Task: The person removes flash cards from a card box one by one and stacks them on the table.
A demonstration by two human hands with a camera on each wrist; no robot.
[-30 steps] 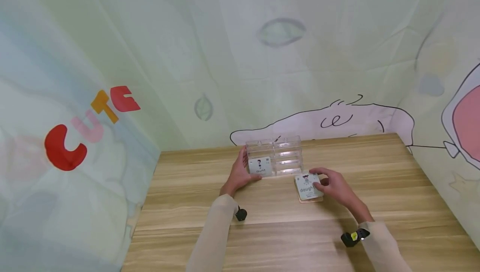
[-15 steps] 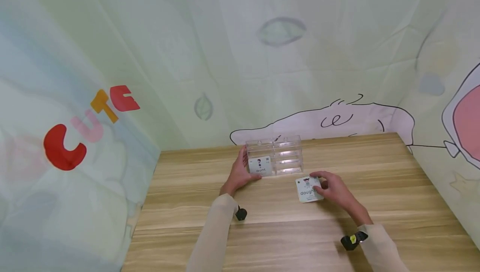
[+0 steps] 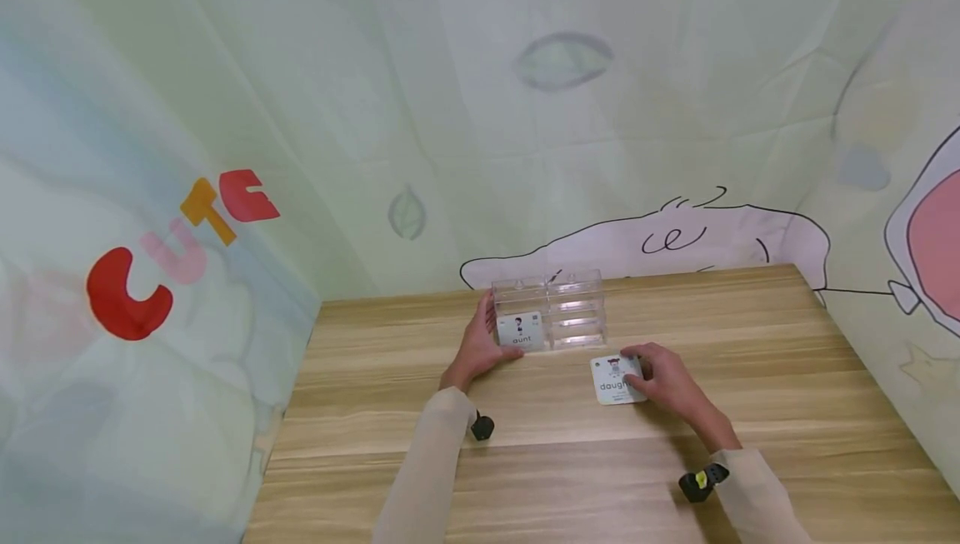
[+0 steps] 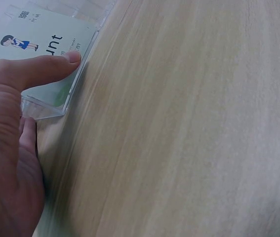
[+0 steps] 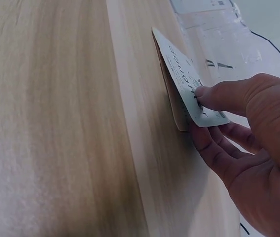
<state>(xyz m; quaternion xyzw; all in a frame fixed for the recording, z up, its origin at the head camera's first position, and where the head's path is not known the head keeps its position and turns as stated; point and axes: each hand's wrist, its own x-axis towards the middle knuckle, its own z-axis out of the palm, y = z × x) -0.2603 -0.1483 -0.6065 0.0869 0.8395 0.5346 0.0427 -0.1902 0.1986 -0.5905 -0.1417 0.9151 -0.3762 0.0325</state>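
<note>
Across lower centre of head view, our left hand grips clear rack, thumb over "aunt" card, probably for steadiness; to its right, our right hand pinches "daugh…" cards by edge, likely leaving word readable.

The racked card reads "aunt", the held card "daugh" — the rest covered — and the wall backdrop "CUTE".

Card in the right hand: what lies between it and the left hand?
In the head view, only bare tabletop shows between the card and the left hand; the rack sits just beyond that stretch.
</note>
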